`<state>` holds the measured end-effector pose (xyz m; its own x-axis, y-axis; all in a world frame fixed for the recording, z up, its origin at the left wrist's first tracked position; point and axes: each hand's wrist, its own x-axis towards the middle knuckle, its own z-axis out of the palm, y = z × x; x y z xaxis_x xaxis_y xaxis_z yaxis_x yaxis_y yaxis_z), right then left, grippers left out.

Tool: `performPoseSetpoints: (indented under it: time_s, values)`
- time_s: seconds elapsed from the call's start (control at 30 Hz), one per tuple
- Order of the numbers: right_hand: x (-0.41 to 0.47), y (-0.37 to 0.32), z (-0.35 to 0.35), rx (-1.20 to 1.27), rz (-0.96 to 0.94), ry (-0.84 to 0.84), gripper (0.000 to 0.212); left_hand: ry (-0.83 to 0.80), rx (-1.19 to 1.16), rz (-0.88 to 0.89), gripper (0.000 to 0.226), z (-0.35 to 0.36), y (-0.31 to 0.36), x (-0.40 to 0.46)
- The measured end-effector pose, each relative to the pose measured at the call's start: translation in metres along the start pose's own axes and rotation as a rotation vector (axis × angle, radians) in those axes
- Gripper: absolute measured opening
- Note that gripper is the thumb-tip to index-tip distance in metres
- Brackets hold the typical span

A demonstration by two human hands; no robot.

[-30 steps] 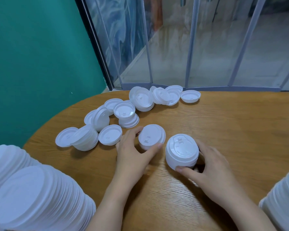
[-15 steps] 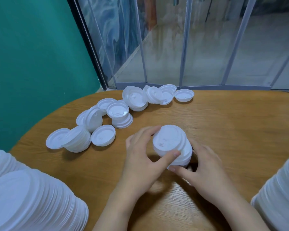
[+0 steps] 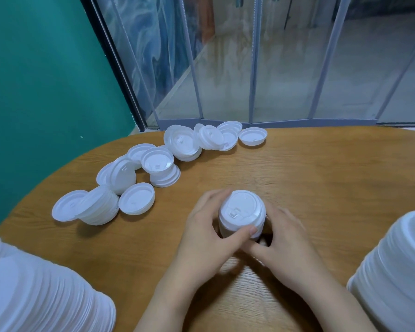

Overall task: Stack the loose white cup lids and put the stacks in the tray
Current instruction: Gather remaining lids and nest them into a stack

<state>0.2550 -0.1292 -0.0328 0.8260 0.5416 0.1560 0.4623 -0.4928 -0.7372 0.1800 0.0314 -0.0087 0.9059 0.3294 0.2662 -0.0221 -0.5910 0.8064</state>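
Head view: both hands clasp the short lid stack [image 3: 242, 213] mid-table, toward the near edge, left hand [image 3: 209, 232] and right hand [image 3: 285, 240] curled around its sides; loose lids [image 3: 153, 164] crowd the far-left edge.

My left hand [image 3: 207, 232] and right hand [image 3: 285, 240] curl toward each other — thumbs nearest me, fingers wrapped, forearms converging from below.

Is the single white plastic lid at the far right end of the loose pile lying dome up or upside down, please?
Upside down: the single white plastic lid shows its hollow inside facing up, rim uppermost, on the wooden table.
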Motion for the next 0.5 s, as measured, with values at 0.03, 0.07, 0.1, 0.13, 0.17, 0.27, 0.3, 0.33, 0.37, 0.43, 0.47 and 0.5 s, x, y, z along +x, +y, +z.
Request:
performPoseSetpoints:
  time_s: [0.03,0.07,0.1,0.13,0.17,0.27,0.3,0.33,0.37,0.43,0.47,0.5]
  values:
    - [0.0005,0.0000,0.0000,0.007,0.005,0.000,0.070,-0.013,-0.007,-0.004,0.070,-0.0001,0.0002,0.0005]
    - [0.0010,-0.0004,0.0002,0.014,0.008,0.001,0.069,-0.023,-0.013,-0.009,0.070,-0.0002,0.0008,0.0006]
    - [0.0013,-0.0008,0.0003,0.021,0.010,0.004,0.069,-0.029,-0.017,-0.012,0.071,-0.0003,0.0018,0.0007]
    - [0.0010,-0.0012,0.0005,0.028,0.010,0.009,0.069,-0.030,-0.018,-0.014,0.071,-0.0001,0.0024,0.0006]
    - [0.0010,-0.0012,0.0006,0.039,0.012,0.014,0.070,-0.030,-0.022,-0.016,0.071,0.0004,0.0028,0.0004]
    - [0.0008,-0.0019,-0.0001,0.062,0.019,0.016,0.071,-0.026,-0.028,-0.025,0.070,0.0030,0.0023,0.0002]
    - [0.0006,-0.0027,-0.0005,0.064,0.015,0.017,0.072,-0.025,-0.022,-0.027,0.070,0.0037,0.0026,-0.0002]
    - [0.0004,-0.0038,-0.0009,0.065,0.012,0.015,0.073,-0.030,-0.016,-0.029,0.070,0.0041,0.0035,-0.0009]
    - [0.0002,-0.0049,-0.0014,0.070,0.011,0.013,0.073,-0.039,-0.011,-0.030,0.071,0.0039,0.0055,-0.0015]
    - [0.0008,-0.0068,-0.0041,0.084,0.020,0.026,0.073,-0.062,-0.022,-0.044,0.073,0.0025,0.0079,-0.0009]
    - [0.0021,-0.0063,-0.0059,0.074,0.029,0.058,0.072,-0.067,-0.045,-0.067,0.074,0.0008,0.0082,0.0013]
    - [0.0035,-0.0046,-0.0082,0.046,0.043,0.111,0.071,-0.060,-0.076,-0.094,0.072,-0.0006,0.0082,0.0057]
